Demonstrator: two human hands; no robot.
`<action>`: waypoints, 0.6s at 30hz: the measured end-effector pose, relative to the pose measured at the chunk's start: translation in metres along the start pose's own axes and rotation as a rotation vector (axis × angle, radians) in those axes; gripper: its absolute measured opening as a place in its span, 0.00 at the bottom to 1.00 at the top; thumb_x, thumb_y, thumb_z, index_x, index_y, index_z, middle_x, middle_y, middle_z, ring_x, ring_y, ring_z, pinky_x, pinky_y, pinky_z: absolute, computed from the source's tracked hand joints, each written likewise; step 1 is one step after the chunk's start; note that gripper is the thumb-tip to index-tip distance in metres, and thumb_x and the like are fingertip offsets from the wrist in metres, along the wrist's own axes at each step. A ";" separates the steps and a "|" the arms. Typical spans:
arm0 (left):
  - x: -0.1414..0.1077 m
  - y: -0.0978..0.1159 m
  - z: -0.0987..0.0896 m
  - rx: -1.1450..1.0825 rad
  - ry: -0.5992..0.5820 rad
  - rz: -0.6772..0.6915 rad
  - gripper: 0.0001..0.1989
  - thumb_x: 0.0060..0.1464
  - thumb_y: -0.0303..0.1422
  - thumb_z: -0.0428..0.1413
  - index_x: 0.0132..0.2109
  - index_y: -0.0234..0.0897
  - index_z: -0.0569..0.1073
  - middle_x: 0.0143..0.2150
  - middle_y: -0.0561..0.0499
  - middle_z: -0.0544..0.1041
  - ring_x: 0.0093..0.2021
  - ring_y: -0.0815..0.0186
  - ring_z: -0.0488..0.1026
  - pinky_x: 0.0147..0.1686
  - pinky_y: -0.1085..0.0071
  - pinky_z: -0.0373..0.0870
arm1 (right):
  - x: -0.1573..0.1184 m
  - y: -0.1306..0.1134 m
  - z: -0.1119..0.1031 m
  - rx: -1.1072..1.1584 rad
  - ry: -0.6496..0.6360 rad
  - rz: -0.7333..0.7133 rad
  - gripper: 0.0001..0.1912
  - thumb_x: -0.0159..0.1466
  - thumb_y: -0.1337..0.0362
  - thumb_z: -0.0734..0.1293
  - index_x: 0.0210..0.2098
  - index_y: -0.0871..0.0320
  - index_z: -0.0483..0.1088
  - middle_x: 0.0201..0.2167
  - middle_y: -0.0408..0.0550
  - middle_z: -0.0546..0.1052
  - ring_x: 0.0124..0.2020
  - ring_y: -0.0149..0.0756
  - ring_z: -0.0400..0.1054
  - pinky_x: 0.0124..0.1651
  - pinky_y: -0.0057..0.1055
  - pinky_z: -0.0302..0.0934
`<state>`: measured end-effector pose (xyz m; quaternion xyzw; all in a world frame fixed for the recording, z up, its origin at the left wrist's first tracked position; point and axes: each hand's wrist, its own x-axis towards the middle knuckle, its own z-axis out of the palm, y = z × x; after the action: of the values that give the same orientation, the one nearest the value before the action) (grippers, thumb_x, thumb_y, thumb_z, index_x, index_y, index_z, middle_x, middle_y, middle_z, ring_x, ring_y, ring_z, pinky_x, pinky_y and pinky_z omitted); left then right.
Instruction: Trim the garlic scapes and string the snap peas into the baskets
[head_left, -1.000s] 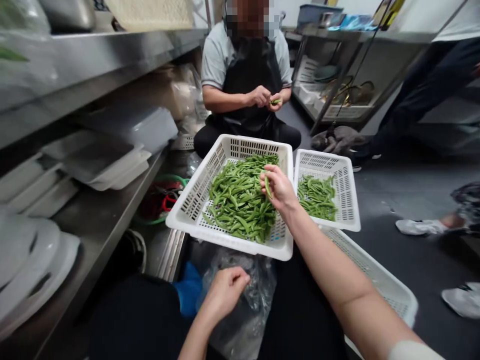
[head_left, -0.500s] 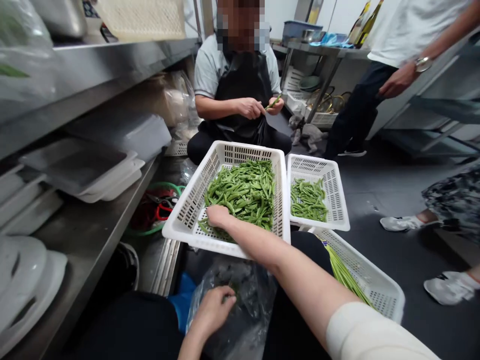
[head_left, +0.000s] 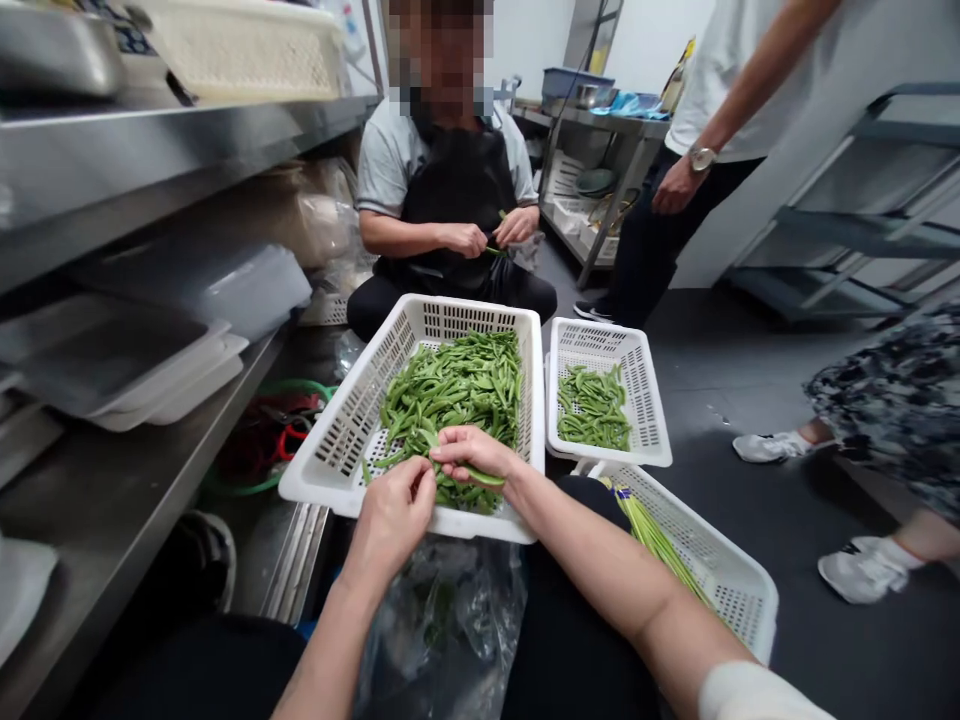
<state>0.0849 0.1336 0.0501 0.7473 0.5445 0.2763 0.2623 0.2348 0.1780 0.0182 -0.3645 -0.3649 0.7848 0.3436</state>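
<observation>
Over the near side of a large white slotted basket, my two hands meet. My right hand is closed around green pea pods; one pod sticks out below its fingers. My left hand is pinched at the tip of a pod held between both hands, its fingertips close to the right ones. A heap of green pea pods lies in the basket under and beyond my hands. Below the basket's near rim, a clear plastic bag hangs between my legs.
A smaller white basket with pods stands to the right; another basket holds thin green stalks. A person in a black apron sits opposite, handling a pod. Metal shelving runs along the left. Other people stand at right.
My right hand has lifted from the heap, bringing pods toward me. My left hand has risen from the plastic bag to meet it. The view has shifted slightly right.
</observation>
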 end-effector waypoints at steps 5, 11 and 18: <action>0.002 0.000 0.009 0.020 -0.018 -0.011 0.13 0.53 0.36 0.44 0.28 0.39 0.71 0.25 0.52 0.75 0.26 0.65 0.70 0.29 0.71 0.61 | -0.001 0.001 0.002 0.037 0.094 -0.043 0.16 0.47 0.65 0.72 0.22 0.60 0.59 0.12 0.37 0.68 0.09 0.20 0.54 0.12 0.17 0.44; 0.008 0.000 0.015 0.106 0.025 0.024 0.14 0.52 0.35 0.44 0.23 0.40 0.68 0.20 0.53 0.71 0.22 0.66 0.67 0.25 0.72 0.58 | -0.006 0.000 0.004 0.000 0.134 -0.098 0.14 0.49 0.66 0.71 0.22 0.60 0.59 0.11 0.36 0.68 0.09 0.19 0.54 0.12 0.16 0.44; 0.007 0.005 0.015 0.119 0.015 0.076 0.14 0.50 0.34 0.44 0.25 0.39 0.72 0.22 0.52 0.73 0.24 0.66 0.68 0.26 0.72 0.60 | -0.010 -0.005 -0.006 -0.121 0.033 -0.033 0.11 0.50 0.69 0.69 0.21 0.61 0.60 0.10 0.36 0.67 0.08 0.19 0.54 0.12 0.17 0.46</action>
<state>0.1005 0.1379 0.0442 0.7797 0.5330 0.2586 0.2026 0.2465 0.1745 0.0229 -0.3915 -0.4120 0.7493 0.3398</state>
